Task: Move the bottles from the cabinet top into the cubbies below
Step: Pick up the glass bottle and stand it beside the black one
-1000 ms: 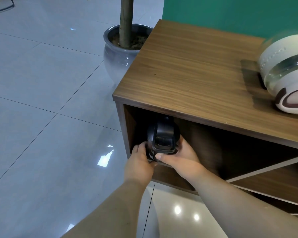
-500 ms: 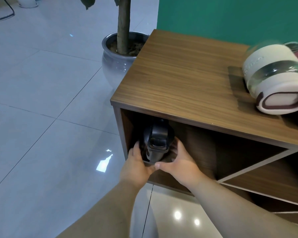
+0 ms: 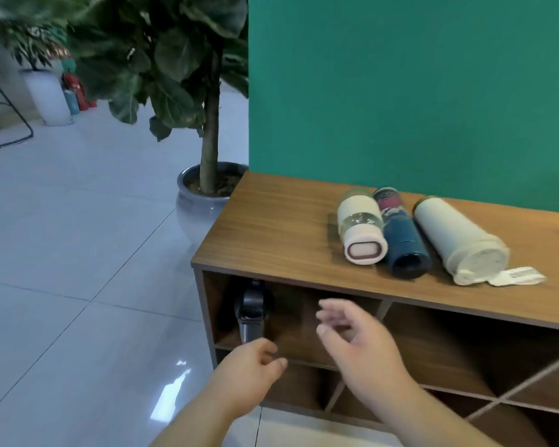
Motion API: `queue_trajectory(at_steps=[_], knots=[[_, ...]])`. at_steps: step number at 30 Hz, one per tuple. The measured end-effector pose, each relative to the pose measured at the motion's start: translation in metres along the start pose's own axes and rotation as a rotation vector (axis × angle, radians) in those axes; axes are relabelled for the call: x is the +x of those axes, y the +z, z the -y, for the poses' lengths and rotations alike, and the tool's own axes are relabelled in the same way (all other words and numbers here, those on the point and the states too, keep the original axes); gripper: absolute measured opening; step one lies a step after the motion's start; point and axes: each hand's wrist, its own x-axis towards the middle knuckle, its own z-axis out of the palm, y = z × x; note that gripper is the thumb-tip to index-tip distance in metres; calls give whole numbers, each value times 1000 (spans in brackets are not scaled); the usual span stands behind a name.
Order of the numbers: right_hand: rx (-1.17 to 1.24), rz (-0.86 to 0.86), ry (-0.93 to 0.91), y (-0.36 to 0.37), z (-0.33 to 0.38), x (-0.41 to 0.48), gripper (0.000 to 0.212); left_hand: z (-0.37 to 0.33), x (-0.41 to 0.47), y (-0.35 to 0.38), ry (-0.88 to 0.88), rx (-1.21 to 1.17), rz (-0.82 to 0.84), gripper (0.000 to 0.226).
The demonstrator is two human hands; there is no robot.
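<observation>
Black bottle (image 3: 251, 314) upright in top-left cubby (image 3: 291, 317) of cabinet (image 3: 271, 227), long axis vertical, lid up, touching neither hand. Left hand (image 3: 244, 375) near cubby's front edge, fingers loosely curled, empty. Right hand (image 3: 359, 343) in front of same cubby, fingers spread, empty. On cabinet top, three bottles lying side by side, long axes near-to-far: cream bottle (image 3: 361, 232) leftmost, dark blue bottle (image 3: 399, 235) touching it, white bottle (image 3: 457, 238) rightmost.

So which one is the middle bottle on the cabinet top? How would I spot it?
Find the wooden cabinet top against the green wall. Three bottles lie there side by side. The middle bottle is dark blue with a patterned far end, wedged between two pale ones.
</observation>
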Motion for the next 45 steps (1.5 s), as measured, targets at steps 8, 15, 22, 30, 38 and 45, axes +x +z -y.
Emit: queue_trajectory(at_steps=[8, 15, 22, 30, 38, 45], knots=[[-245, -302, 59, -60, 41, 40, 76, -57, -53, 25, 154, -259, -197, 22], [-568, -307, 148, -29, 56, 81, 87, -39, -33, 27, 177, -183, -174, 16], [-413, -337, 336, -26, 65, 102, 71, -31, -21, 28, 206, -221, -100, 16], [-68, -420, -30, -43, 82, 31, 72, -22, -20, 18, 264, -495, -211, 61], [-100, -168, -166, -50, 61, -36, 86, -13, -26, 22, 410, -485, -74, 124], [-119, -24, -79, -15, 11, -35, 97, 1, -5, 47, 433, -328, -70, 87]])
